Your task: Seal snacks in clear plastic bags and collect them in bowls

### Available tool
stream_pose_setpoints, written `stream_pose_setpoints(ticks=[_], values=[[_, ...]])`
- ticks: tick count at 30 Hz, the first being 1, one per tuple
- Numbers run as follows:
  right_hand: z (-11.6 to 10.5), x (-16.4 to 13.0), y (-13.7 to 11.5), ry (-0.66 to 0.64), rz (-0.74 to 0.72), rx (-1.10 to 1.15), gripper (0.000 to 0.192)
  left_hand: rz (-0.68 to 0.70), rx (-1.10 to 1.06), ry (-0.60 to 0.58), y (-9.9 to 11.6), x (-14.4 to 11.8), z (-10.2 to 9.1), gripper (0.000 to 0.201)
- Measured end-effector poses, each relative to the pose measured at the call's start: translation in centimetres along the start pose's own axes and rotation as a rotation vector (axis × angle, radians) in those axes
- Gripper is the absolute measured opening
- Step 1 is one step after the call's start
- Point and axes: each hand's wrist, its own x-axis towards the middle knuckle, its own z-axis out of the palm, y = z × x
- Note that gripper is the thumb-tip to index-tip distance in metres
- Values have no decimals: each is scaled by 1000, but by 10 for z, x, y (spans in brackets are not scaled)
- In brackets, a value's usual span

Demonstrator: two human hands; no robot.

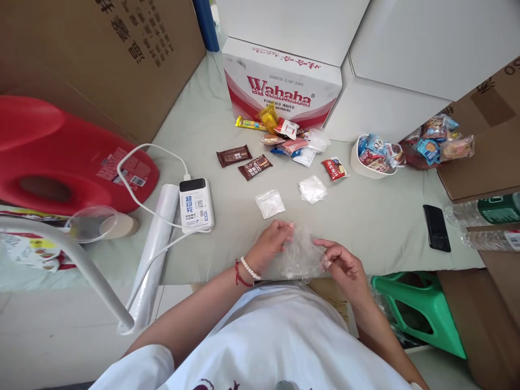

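Near edge of surface (227,252): left hand (273,240), fingers pinching a clear bag (299,254); right hand (348,266), fingers parted, at bag's right.

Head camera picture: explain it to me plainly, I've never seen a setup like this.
No machine shows here. One person wears a camera on the head, looking forward and down at their own bare hands.

The left hand pinches a thin clear plastic bag. The right hand is at the bag's other side; whether it touches is hard to tell.

On the pale green cloth beyond lie two clear plastic squares, two brown wrapped bars, a snack pile and a white tub of packets. A black phone lies rightward.
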Motion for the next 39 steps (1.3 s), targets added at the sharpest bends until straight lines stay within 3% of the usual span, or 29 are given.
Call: stream_pose_setpoints(ticks=[4, 7, 10, 15, 21, 25, 29, 32, 37, 39], values=[[-2, -1, -16, -90, -140, -136, 7, 79, 261, -71, 0, 10, 10, 45], [-6, -3, -21, -74, -229, -154, 8, 52, 116, -148, -2, 8, 17, 51], [-13, -8, -19, -10, -254, -133, 7, 59, -73, -119, -1, 0, 22, 57], [-18, -14, -10, 21, -197, 16, 4, 141, -40, -151, 0, -10, 22, 55], [-13, -12, -13, -39, -85, 213, 21, -40, 62, -159, -19, -8, 14, 53], [-6, -4, -23, -90, -65, 220, 35, -73, -48, -216, -27, -5, 20, 31], [-3, -1, -32, -97, -177, 147, 38, 66, -264, -137, -11, -7, 26, 31], [-11, 1, -25, -75, -246, 70, 30, 174, -307, -78, 2, -10, 19, 28], [-33, 6, 3, 16, 34, -195, 11, 242, -188, 46, -10, -3, -2, 16], [-33, 7, 5, 84, 39, -201, 15, 237, -153, 85, -20, 0, -6, 15]])
